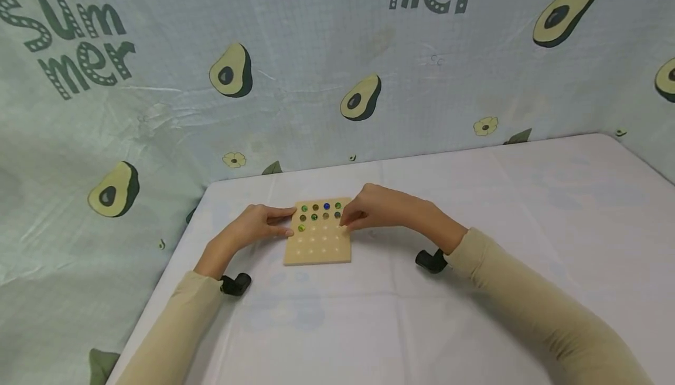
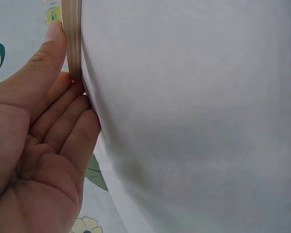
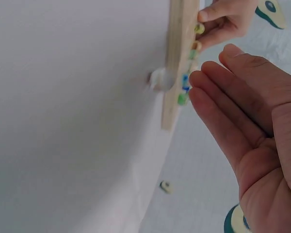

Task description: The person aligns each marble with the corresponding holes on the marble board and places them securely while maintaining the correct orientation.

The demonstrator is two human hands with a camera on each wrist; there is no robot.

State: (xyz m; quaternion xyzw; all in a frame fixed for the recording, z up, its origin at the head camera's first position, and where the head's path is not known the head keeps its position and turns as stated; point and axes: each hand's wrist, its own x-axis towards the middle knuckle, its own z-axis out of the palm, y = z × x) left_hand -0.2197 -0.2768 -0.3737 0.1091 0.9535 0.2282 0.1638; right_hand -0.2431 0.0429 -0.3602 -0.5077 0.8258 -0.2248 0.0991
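Note:
A pale wooden board [image 1: 318,245] with rows of shallow hollows lies on the table. Coloured glass marbles [image 1: 314,207] fill its two far rows, and one yellow-green marble [image 1: 302,228] sits at the left of the third. My left hand [image 1: 258,221] rests its thumb and fingertips against the left edge. Over the right edge is my right hand [image 1: 382,206], fingertips close to the second and third rows. The right wrist view shows those fingers extended with nothing between them. A blurred, clear marble [image 3: 161,79] appears beside the board there, apart from the hand.
A white cloth [image 1: 337,326] covers the table. Behind it hangs a pale curtain [image 1: 306,121] printed with avocados and lettering. Black wrist-worn devices [image 1: 431,261] sit below both wrists.

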